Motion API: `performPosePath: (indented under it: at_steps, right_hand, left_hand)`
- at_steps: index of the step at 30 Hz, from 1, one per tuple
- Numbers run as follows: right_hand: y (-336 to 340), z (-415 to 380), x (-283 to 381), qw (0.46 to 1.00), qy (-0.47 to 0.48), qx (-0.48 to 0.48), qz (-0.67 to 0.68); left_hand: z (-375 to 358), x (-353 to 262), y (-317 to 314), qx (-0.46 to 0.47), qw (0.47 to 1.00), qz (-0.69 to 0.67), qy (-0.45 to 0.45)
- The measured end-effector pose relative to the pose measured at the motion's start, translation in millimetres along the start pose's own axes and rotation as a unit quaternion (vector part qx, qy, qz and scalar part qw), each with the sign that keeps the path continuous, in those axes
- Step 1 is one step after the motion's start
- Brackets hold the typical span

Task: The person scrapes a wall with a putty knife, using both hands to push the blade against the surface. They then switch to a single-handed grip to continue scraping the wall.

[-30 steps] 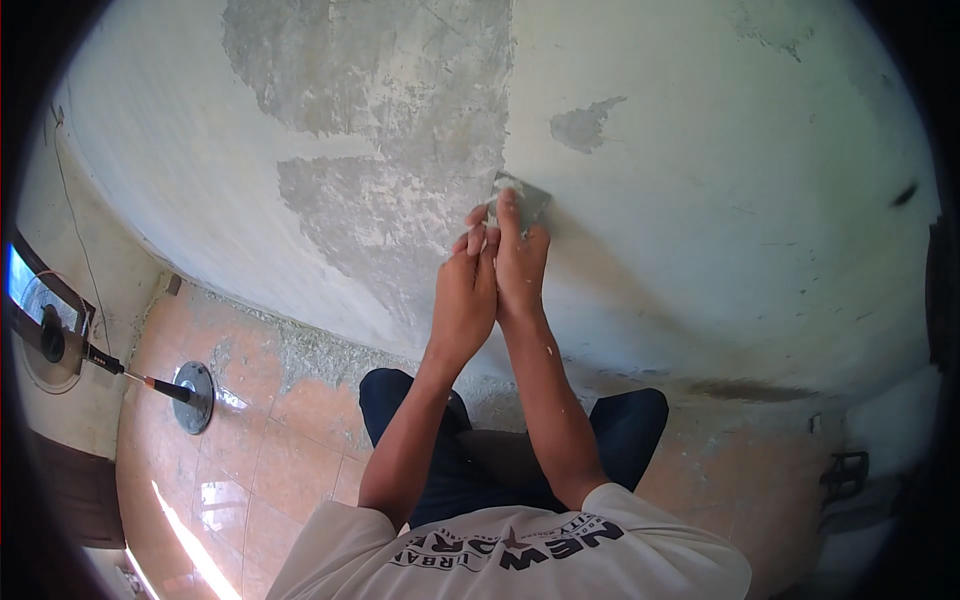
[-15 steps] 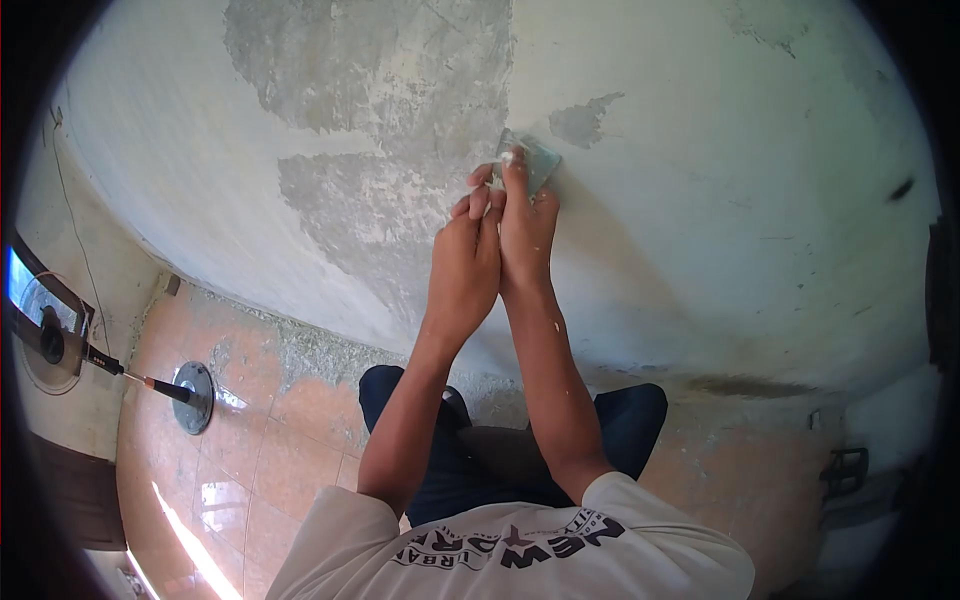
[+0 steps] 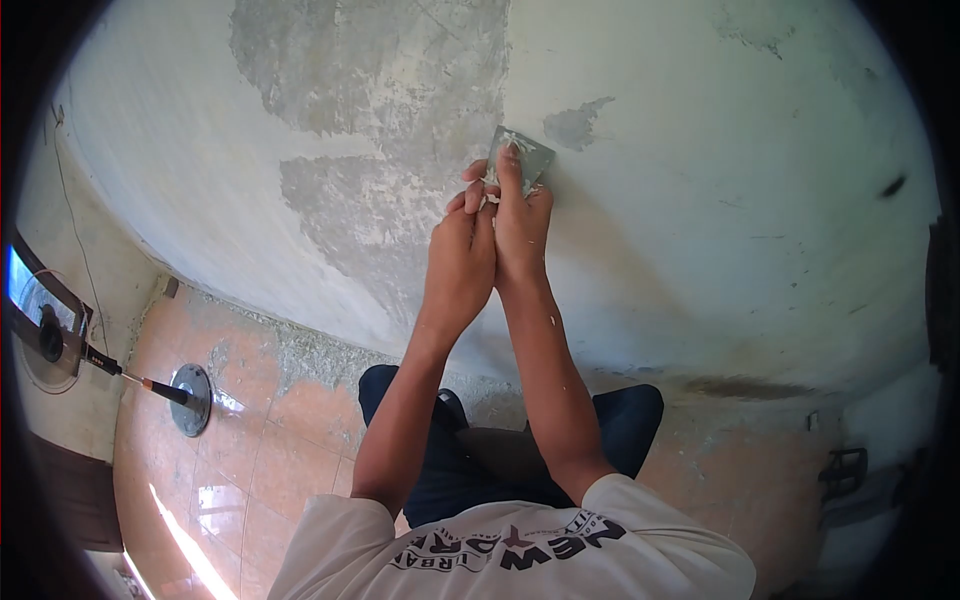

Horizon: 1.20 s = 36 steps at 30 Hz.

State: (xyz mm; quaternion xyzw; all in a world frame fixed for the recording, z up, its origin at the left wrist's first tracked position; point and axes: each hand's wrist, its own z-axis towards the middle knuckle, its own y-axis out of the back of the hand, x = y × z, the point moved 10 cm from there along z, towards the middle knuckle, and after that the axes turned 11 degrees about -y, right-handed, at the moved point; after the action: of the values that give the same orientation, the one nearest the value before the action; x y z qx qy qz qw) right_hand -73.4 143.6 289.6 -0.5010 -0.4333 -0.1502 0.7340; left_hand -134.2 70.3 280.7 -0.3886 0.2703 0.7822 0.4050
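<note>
A flat, squarish grey metal scraper (image 3: 535, 157) is against the painted wall (image 3: 640, 240), with pale paint flakes on its face. My right hand (image 3: 521, 225) is closed on it, the thumb lying along the blade. Pressed alongside is my left hand (image 3: 460, 262), its fingers curled in at the same grip; what lies beneath them is partly hidden. Left of the blade, a large bare grey patch (image 3: 350, 215) shows where the wall has no paint. A smaller grey patch (image 3: 578, 124) is just to the upper right.
Paint debris (image 3: 310, 352) lies along the foot of the wall on the tiled floor (image 3: 280, 450). A standing fan with a round base (image 3: 190, 398) is at the left. My bent knees (image 3: 630, 420) are close to the wall. A dark object (image 3: 845, 470) stands at the right.
Both hands and the scraper have shifted slightly left. The blade has turned a little, showing more of its face and the flakes on it.
</note>
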Motion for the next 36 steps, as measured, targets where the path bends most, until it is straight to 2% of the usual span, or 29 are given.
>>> performPosePath:
  at_steps: [2, 6, 8, 12, 16, 19, 21, 27, 31, 33, 36]
  right_hand:
    - [5, -5, -8, 0.999, -0.032, 0.002, -0.031]
    - [17, -11, -18, 0.999, -0.029, -0.022, -0.022]
    - [10, -5, -10, 0.999, -0.023, -0.01, -0.022]
    - [-7, 3, 5, 1.0, 0.007, -0.004, -0.012]
    - [1, -5, -4, 1.0, -0.01, -0.017, -0.012]
    - [5, -6, -5, 0.999, 0.004, -0.038, -0.017]
    - [-5, -3, 3, 0.999, -0.008, -0.025, -0.041]
    - [-30, 0, 23, 0.999, 0.004, -0.016, -0.04]
    - [13, -11, -15, 0.997, -0.026, -0.046, -0.061]
    - [60, -28, -54, 0.99, -0.071, -0.088, -0.086]
    - [139, -75, -128, 0.978, -0.143, -0.143, -0.054]
  left_hand:
    - [-6, 3, -1, -0.014, 0.999, 0.032, -0.022]
    - [-18, 16, -7, 0.0, 0.999, 0.05, -0.014]
    - [-8, 6, -1, -0.033, 0.998, 0.029, -0.04]
    - [10, -19, 10, -0.032, 0.994, 0.05, -0.088]
    - [-3, -9, 9, -0.038, 0.998, 0.039, -0.025]
    - [-8, 3, 5, -0.054, 0.998, 0.02, -0.023]
    - [1, -10, 10, -0.054, 0.994, 0.062, -0.075]
    - [21, -30, 17, -0.032, 0.995, 0.072, -0.06]
    - [-15, -8, 9, -0.052, 0.99, 0.098, -0.082]
    - [-53, 33, -7, -0.025, 0.996, 0.086, 0.003]
    - [-125, 97, -33, -0.023, 0.996, 0.085, 0.016]
